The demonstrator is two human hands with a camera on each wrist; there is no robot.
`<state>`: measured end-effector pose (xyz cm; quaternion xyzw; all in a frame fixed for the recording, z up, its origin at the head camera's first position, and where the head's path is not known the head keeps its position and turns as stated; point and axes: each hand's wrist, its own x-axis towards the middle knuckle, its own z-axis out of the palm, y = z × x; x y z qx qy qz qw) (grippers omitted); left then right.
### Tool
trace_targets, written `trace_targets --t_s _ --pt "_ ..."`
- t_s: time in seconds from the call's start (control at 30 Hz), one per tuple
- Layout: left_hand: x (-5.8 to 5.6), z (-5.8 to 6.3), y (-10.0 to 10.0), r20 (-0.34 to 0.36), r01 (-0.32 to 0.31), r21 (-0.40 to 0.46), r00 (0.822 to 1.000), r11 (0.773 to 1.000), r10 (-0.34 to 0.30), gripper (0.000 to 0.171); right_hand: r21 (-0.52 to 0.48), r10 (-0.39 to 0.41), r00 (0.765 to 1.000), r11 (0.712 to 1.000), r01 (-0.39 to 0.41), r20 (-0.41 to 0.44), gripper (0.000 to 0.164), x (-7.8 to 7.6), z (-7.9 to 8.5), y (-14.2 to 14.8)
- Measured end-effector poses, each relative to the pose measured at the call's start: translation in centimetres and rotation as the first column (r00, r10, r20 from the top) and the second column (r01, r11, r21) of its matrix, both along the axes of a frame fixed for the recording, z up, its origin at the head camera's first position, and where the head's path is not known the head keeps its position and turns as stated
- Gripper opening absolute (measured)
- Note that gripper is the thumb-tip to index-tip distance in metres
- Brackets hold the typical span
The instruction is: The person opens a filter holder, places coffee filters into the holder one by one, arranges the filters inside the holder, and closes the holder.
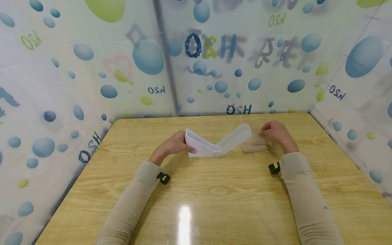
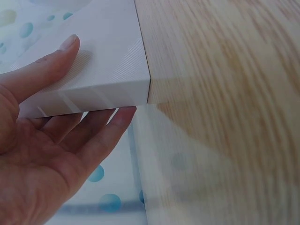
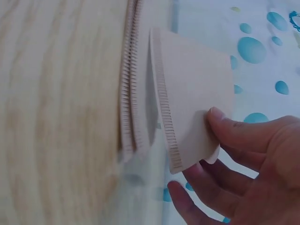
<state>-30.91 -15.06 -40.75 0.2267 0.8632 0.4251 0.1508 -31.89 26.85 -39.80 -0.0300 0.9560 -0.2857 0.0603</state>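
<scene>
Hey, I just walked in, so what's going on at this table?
A person's left hand grips one end of a white box, whose translucent lid is open. The right hand pinches a tan paper piece with a crimped edge, tilted away from the similar pieces beside it. Those lie on the wooden table, to the right of the box. The pinched piece is outside the box.
</scene>
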Motion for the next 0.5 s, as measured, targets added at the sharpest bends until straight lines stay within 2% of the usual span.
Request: trace_targets --t_s 0.23,0.5 --pt "-0.2 0.0 0.0 0.005 0.001 0.001 1.0 1.0 -0.001 0.043 -0.04 -0.07 0.994 0.997 0.068 -0.08 0.036 0.1 0.9 0.3" --pt "-0.1 0.0 0.0 0.004 -0.006 -0.006 1.0 1.0 0.006 0.044 -0.102 -0.123 0.974 0.989 0.105 -0.19 0.03 0.6 1.9 0.5"
